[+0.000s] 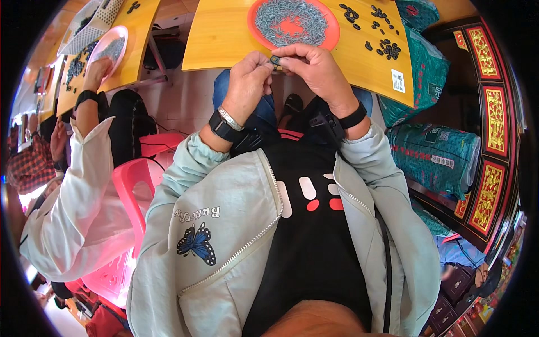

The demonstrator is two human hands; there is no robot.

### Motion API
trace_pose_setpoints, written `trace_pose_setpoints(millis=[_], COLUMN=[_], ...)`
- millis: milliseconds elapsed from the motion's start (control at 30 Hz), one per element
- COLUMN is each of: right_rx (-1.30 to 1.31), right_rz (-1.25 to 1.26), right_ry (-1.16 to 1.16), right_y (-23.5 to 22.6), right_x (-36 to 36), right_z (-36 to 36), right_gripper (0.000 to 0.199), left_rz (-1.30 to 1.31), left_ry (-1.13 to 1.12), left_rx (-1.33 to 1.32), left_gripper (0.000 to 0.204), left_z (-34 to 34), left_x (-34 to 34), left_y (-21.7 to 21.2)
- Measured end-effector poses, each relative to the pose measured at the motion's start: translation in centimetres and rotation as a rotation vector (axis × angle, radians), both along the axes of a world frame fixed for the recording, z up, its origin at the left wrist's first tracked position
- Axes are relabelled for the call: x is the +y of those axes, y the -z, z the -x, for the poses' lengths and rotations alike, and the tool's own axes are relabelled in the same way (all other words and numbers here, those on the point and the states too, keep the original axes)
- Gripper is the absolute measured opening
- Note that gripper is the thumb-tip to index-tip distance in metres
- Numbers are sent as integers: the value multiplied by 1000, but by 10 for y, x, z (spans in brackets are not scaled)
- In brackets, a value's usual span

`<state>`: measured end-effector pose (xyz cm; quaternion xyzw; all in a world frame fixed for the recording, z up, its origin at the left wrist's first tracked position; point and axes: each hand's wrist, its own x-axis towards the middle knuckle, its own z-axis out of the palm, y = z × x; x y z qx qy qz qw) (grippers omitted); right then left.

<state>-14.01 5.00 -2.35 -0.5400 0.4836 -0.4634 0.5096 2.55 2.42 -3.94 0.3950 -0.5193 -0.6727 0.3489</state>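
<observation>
My left hand (252,78) and my right hand (321,70) meet just off the near edge of the yellow table. Between their pinched fingertips is a small black oval piece (275,59), partly hidden by the fingers. Right beyond my hands sits a red round tray (332,28) with many loose grey metal pieces (289,21), thin and screw-like. To the right of the tray, several black oval pieces (388,49) like the held one lie in loose groups on the tabletop.
Teal printed bags (429,154) stand along the right, beside a dark cabinet with red and gold panels (495,121). At left, a co-worker's hand (100,70) reaches to a pink tray (120,35) on another table, near a white basket (92,28). A pink chair (132,191) stands there.
</observation>
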Motion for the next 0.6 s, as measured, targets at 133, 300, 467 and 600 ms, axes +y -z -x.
trace_pose_setpoints(millis=[133, 300, 467, 600], right_rx=[13, 0, 44, 31], right_rz=[89, 91, 116, 121], right_ry=[42, 79, 128, 149], right_y=[8, 14, 12, 10], right_x=[3, 4, 6, 6], right_z=[-7, -8, -8, -7], right_gripper=[21, 23, 22, 22], left_rz=[-33, -38, -34, -2], left_ry=[-6, -5, -2, -16], left_rx=[49, 66, 56, 42], left_gripper=[11, 12, 10, 10], left_z=[0, 1, 2, 1], left_x=[-2, 0, 0, 0], left_y=[6, 4, 1, 1])
